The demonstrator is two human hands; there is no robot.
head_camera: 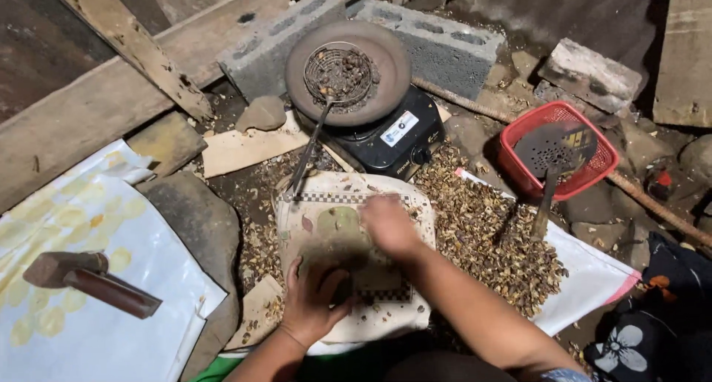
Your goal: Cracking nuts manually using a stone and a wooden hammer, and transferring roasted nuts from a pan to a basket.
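Left hand (311, 297) curls its fingers round a dark stone (330, 267) on the cloth-covered block (348, 234). Right hand (389, 226), blurred, hovers just beyond; its grip cannot be told. The nut pile (489, 234) lies rightward, nearer the right hand.

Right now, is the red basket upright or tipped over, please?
Upright: the red basket shows its open top, and a perforated scoop rests inside it.

Light was dim and warm overall, strongest on the white sheet (96, 278) at lower left, which read bright without blown glare. Upper corners fell into deep shadow. The right hand (389, 226) was smeared by motion blur; the left hand (315, 300) was sharper. Straight planks (111, 93) bowed toward the edges, wide-lens distortion. Fine grain showed in dark areas
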